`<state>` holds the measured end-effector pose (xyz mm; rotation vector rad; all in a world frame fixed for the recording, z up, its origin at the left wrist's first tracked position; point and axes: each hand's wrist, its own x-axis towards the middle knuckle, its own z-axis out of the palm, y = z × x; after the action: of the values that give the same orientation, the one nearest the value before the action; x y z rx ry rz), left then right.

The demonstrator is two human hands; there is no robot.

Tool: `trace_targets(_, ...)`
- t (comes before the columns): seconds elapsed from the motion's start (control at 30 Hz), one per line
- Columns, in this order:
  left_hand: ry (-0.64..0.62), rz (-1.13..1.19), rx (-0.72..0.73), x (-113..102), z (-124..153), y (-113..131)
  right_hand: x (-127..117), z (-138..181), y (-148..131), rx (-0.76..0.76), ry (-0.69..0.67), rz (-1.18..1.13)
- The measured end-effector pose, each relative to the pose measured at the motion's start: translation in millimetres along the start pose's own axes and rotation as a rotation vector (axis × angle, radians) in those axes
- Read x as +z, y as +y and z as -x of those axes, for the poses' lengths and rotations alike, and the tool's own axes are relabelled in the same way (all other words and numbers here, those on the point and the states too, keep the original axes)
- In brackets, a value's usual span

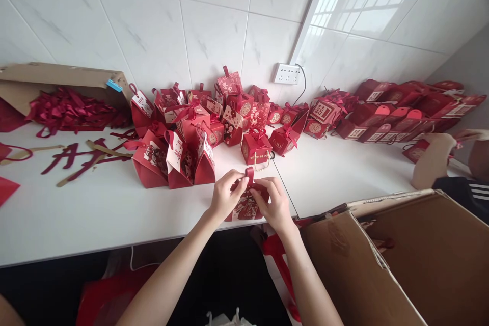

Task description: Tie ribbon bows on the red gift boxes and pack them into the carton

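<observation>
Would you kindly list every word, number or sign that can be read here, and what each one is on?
"囍": on the pale panel of a red box, below and right of the socket.
Gold lettering on the bow-topped box beyond the held box: too small to read.
Held box: no readable text in its print.
White tag, far left of the pile: characters too blurred.

A glossy tiled wall (214, 25) backs the white table (95, 219)
</observation>
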<state>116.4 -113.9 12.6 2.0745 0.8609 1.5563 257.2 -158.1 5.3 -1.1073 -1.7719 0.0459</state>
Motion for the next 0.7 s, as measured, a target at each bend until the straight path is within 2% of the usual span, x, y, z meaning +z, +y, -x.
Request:
trace_targets(0.1, -0.071, 0.048, -0.072, -5.3, -1.2, 0.8, -1.7, -2.0, -1.4, 0.018, -0.010, -0.027)
trace_targets(0.23, -0.172, 0.227, -0.160, -16.1, 1.8, 0.9, -1.4, -2.3, -3.8, 0.041, 0.011, -0.042)
trace_targets(0.33, -0.164, 0.200, -0.168, -20.5, 5.5, 0.6, 0.5, -1.4, -4.2, 0.055, 0.025, -0.041)
trace_targets(0.47, -0.148, 0.070, -0.077, -20.4, 6.0, -0.2, -0.7, -1.7, -3.6, 0.048, 0.010, -0.033)
trace_targets(0.57, -0.149, 0.036, -0.027, -19.2, 4.0, -0.5, -5.6, -4.5, -3.2, -0.003, -0.036, 0.002)
trace_targets(0.7, -0.118, 0.056, -0.055, -15.4, 3.8, 0.7, -9.0, -9.0, -2.2, -0.071, -0.088, 0.035)
